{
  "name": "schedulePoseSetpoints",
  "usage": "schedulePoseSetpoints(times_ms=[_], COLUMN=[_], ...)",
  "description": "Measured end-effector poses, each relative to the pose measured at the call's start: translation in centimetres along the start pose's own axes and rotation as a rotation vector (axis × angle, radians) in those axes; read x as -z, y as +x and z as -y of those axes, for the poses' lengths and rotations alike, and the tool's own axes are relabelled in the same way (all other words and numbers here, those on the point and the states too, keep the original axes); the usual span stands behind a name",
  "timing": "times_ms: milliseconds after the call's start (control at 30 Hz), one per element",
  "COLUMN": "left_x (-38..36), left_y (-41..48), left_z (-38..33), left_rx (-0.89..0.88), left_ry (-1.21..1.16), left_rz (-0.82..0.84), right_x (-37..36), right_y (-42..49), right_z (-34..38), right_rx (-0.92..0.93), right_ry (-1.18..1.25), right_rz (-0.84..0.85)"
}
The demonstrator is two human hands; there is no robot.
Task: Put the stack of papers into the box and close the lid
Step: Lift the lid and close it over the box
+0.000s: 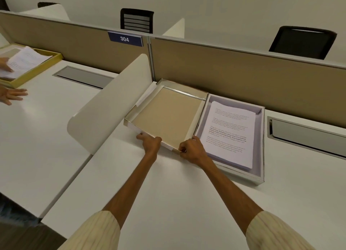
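Note:
A stack of printed papers [231, 131] lies inside the open white box [261, 141] at the right of the desk. Beside it on the left lies the lid [166, 116], turned upside down with its tan inside facing up. My left hand [150, 142] grips the lid's near edge close to its left corner. My right hand [192, 149] pinches the lid's near right corner, just left of the box.
A curved white divider [110, 103] stands right against the lid's left side. A beige partition [243, 77] runs behind the box. At far left another person's hands [11, 95] handle papers in a yellow box [33, 69]. A cable slot [307, 135] lies right of the box.

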State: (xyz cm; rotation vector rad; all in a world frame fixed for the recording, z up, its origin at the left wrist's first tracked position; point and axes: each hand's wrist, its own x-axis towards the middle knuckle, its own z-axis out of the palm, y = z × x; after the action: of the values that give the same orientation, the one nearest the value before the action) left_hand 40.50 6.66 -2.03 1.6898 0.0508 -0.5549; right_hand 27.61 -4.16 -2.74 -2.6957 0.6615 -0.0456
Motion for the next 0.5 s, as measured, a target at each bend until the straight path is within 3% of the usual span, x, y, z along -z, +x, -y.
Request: schedulePoseSetpoints(times_ms=[100,233,500], left_x=[0.2,0.7,-0.3], left_y=[-0.4,-0.6,-3.2], left_z=[0.0,-0.1,0.3], left_rx=[-0.047,-0.156,-0.429], left_ry=[-0.020,0.035,0.155], left_rz=[-0.006,0.059,0.125], right_x=[-0.2,1.2,7.7], right_y=[0.1,-0.2,0.4], right_z=[-0.4,0.2,5.1], right_rx=[-0.003,-0.055,-0.172], right_ry=[0.038,0.339,0.835], right_rz=[0.041,0.053,-0.206])
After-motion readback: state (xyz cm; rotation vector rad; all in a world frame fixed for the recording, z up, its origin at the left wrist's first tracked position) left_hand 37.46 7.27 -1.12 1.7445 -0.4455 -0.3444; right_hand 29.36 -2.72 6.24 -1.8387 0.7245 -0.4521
